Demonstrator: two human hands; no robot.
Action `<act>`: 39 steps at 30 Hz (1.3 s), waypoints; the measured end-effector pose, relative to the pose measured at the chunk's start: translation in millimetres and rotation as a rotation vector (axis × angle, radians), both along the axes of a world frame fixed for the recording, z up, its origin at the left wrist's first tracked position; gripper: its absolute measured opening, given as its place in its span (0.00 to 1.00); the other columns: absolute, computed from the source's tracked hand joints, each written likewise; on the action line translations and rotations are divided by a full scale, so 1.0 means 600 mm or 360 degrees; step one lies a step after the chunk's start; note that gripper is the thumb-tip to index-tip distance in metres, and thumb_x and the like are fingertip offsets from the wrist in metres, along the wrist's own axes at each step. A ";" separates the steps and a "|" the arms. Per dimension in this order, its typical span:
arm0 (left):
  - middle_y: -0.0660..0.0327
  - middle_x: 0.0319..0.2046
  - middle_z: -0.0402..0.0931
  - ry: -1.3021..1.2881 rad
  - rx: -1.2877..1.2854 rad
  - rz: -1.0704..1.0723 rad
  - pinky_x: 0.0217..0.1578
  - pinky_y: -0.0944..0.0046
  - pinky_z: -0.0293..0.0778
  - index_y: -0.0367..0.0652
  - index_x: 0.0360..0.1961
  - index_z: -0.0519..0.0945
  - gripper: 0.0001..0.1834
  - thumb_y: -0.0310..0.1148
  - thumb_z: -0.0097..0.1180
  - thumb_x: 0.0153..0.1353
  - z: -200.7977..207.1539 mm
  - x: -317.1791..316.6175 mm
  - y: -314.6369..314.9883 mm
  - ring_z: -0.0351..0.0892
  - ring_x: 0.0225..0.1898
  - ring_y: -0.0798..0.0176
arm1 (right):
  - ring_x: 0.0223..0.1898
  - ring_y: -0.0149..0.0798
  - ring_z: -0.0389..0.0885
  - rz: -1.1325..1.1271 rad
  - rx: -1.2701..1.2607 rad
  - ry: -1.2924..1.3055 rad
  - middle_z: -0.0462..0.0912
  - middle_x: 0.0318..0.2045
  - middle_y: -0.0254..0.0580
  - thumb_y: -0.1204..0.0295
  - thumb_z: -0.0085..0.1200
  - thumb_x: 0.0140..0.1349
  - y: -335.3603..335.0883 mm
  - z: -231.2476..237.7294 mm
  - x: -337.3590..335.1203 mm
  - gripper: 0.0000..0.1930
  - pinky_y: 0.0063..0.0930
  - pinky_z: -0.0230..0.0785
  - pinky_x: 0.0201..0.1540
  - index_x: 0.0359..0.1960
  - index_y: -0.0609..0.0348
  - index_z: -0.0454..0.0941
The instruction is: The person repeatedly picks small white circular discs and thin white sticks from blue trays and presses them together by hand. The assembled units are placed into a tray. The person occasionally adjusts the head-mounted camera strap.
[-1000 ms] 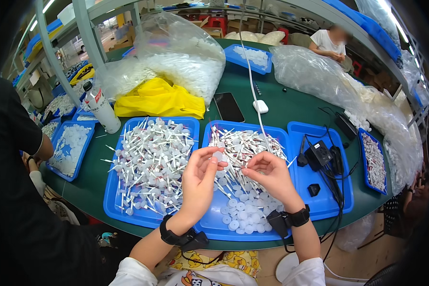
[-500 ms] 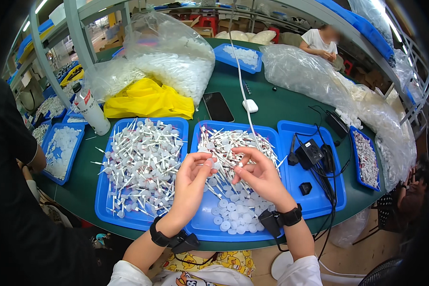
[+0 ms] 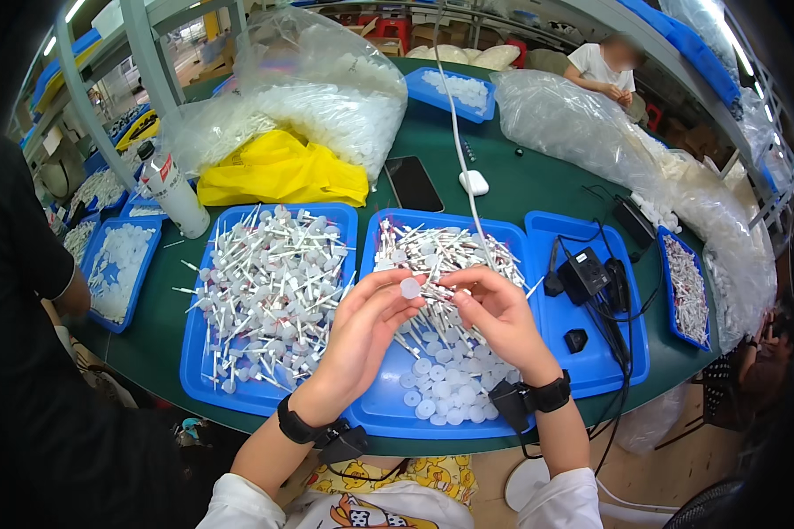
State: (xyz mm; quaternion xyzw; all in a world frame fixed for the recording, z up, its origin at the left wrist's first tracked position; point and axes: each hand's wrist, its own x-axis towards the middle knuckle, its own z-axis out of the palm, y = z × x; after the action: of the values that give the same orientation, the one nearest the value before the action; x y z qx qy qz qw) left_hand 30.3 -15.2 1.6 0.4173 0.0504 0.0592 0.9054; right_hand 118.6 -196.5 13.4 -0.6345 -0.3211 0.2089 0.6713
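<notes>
Green tabletop (image 3: 513,192) fills most of what I see from afar, its near edge bowed, with a seated person (image 3: 598,75) beyond its far right side. Toward the far edge stand a clear bag of white pieces (image 3: 331,115) and, nearer, a yellow bag (image 3: 282,175); a phone (image 3: 414,184) lies close to the middle, and a bottle (image 3: 173,192) stands toward the left edge.

Three blue trays line the near edge. I find the left tray (image 3: 196,375) heaped with white sticks bearing discs (image 3: 278,282). My attention is on the middle tray (image 3: 384,383): thin sticks (image 3: 432,242) lie across its far half, loose discs (image 3: 450,388) near its front. The right tray (image 3: 556,322) carries a black charger (image 3: 584,271) and wires.

Over that middle tray, the left hand (image 3: 366,331) pinches a single white disc (image 3: 410,288) at its fingertips, flat side toward me. Beside it, the right hand (image 3: 503,322) has thumb and forefinger brought near each other; I can't make out whether anything is between them, as sticks behind confuse the view.

I judge the step in hand to be fingertip work on that one disc, with both hands close together. To my mind, the next move calls for a light, steady pinch on the left and precise fingertip alignment on the right.
</notes>
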 end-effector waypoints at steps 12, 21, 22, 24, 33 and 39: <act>0.52 0.55 0.75 -0.0039 0.0090 -0.0124 0.57 0.62 0.70 0.33 0.57 0.73 0.17 0.28 0.48 0.70 -0.003 0.005 -0.002 0.77 0.51 0.64 | 0.43 0.29 0.76 0.0020 -0.0093 -0.0252 0.79 0.43 0.36 0.77 0.54 0.66 0.002 0.001 -0.003 0.12 0.22 0.68 0.46 0.50 0.60 0.79; 0.55 0.54 0.77 -0.0092 0.0148 -0.0071 0.56 0.64 0.71 0.34 0.56 0.74 0.17 0.25 0.51 0.68 -0.004 0.004 -0.004 0.77 0.52 0.66 | 0.38 0.30 0.76 -0.0083 -0.0281 -0.0622 0.79 0.40 0.37 0.77 0.56 0.64 -0.001 0.006 -0.002 0.11 0.23 0.69 0.41 0.48 0.58 0.81; 0.55 0.54 0.77 -0.0092 0.0248 -0.0051 0.56 0.64 0.71 0.34 0.56 0.75 0.17 0.24 0.52 0.67 -0.005 0.003 -0.005 0.77 0.52 0.66 | 0.38 0.30 0.76 -0.0092 -0.0285 -0.0643 0.79 0.40 0.37 0.77 0.56 0.64 -0.001 0.008 -0.003 0.11 0.23 0.69 0.41 0.48 0.58 0.81; 0.56 0.53 0.77 -0.0093 0.0448 -0.0009 0.56 0.65 0.71 0.35 0.56 0.76 0.17 0.23 0.53 0.66 -0.008 0.003 -0.007 0.76 0.53 0.67 | 0.37 0.30 0.76 -0.0108 -0.0286 -0.0693 0.79 0.39 0.38 0.76 0.57 0.63 0.001 0.008 -0.002 0.11 0.23 0.69 0.41 0.47 0.58 0.81; 0.57 0.50 0.79 -0.0051 0.0474 -0.0176 0.55 0.67 0.72 0.35 0.55 0.76 0.16 0.29 0.56 0.68 -0.008 0.003 -0.013 0.78 0.53 0.67 | 0.34 0.32 0.82 -0.0255 -0.0239 -0.0777 0.85 0.33 0.40 0.77 0.67 0.54 -0.005 -0.001 0.003 0.11 0.24 0.74 0.39 0.40 0.62 0.84; 0.57 0.49 0.79 -0.0079 0.0450 -0.0106 0.56 0.67 0.72 0.35 0.53 0.76 0.15 0.29 0.57 0.68 -0.008 0.003 -0.012 0.78 0.53 0.66 | 0.36 0.32 0.85 -0.0317 -0.0078 -0.0645 0.86 0.36 0.42 0.77 0.67 0.55 0.005 0.001 -0.006 0.11 0.22 0.76 0.40 0.40 0.63 0.84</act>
State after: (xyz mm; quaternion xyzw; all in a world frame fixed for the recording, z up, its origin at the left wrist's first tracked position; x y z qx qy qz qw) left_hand 32.1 -22.5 -3.5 0.5404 0.0052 0.0460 0.8401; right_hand 115.1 -193.6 14.1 -0.7081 -0.3801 0.0177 0.5948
